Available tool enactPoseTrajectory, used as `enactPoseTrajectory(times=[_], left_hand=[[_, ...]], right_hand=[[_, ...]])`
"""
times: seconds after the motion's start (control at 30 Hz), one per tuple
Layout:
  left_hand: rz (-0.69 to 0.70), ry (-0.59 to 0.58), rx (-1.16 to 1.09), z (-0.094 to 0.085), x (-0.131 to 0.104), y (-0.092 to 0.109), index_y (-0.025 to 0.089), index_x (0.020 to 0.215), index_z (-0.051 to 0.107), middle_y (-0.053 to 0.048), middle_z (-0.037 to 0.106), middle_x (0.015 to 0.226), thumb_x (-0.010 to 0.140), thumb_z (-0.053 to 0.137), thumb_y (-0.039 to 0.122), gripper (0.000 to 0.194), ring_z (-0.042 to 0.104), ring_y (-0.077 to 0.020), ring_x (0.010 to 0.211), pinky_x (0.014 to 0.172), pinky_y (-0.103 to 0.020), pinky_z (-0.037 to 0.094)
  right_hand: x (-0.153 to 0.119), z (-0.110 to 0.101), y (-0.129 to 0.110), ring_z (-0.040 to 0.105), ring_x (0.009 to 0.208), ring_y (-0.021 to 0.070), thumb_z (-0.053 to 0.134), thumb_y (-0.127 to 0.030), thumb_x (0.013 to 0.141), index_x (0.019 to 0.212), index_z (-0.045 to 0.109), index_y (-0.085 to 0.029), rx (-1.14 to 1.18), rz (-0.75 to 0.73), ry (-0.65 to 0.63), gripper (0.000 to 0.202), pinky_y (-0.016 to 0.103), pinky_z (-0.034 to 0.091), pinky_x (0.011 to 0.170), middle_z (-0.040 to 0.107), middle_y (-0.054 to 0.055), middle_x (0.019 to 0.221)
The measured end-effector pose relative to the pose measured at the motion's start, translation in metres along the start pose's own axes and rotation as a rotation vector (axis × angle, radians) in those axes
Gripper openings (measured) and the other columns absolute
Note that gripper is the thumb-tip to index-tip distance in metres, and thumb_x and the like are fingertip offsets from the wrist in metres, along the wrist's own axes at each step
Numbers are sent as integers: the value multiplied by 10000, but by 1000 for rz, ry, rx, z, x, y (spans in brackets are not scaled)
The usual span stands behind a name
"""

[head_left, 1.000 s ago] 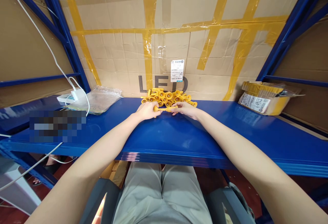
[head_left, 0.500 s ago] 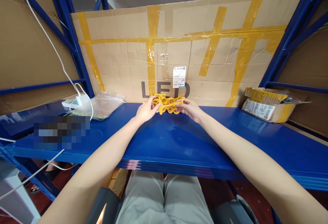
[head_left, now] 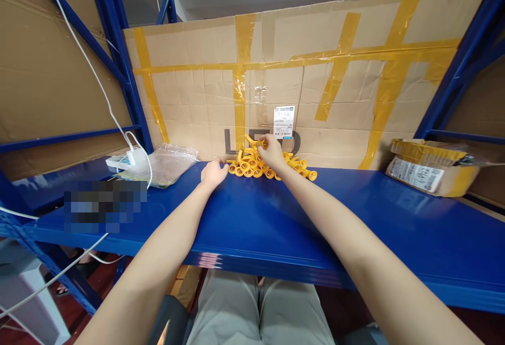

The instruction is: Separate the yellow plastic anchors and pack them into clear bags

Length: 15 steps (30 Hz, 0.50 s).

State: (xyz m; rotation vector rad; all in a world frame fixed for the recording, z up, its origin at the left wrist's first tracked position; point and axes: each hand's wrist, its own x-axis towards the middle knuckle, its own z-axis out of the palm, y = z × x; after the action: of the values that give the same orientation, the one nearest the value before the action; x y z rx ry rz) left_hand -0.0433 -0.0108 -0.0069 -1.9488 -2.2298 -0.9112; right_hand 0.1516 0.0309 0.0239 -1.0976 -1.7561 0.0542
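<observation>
Several yellow plastic pieces, each with a round flared cup at the end of a stem, lie stacked in a wide heap at the back of the blue shelf. My right hand is over the top of the heap, its fingers closed on a yellow plastic piece whose cup faces me. This hand and wrist hide part of the heap behind them. At the heap's left end my left hand rests low on the shelf, thumb close to the outermost pieces. Its fingers are partly hidden and look loosely apart.
Behind the heap stands a large taped cardboard sheet. To the left lie clear plastic bags and a white plug with a cable. An opened small carton sits at the right. Blue rack posts frame both sides.
Both hands were on a narrower cluster of yellow pieces. Now the heap shows wider, my left hand has drawn off to its left end, and my right hand has moved up with one piece.
</observation>
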Motion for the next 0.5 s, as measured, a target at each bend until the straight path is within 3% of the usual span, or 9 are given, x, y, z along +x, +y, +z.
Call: enactPoseTrajectory(times=[0.2,0.5], left_hand=[[-8,3,-18,0,1,-1,233,971,606,-86,702,959,822,424,359,267,641,-283,972,787,-375,491],[-1,2,-16,4,2,-1,235,963,614,-81,704,951,814,439,365,264,643,-274,953,771,-359,489]], right_hand=[[-3,26,-8,523,1086,273,364,-20,782,1067,562,-134,-445,-129,-263,365,544,204,1078,557,144,1182],[5,31,-10,370,1296,344,377,-244,883,1290,500,-199,-517,-61,-480,427,693,3,1061,466,127,1376]])
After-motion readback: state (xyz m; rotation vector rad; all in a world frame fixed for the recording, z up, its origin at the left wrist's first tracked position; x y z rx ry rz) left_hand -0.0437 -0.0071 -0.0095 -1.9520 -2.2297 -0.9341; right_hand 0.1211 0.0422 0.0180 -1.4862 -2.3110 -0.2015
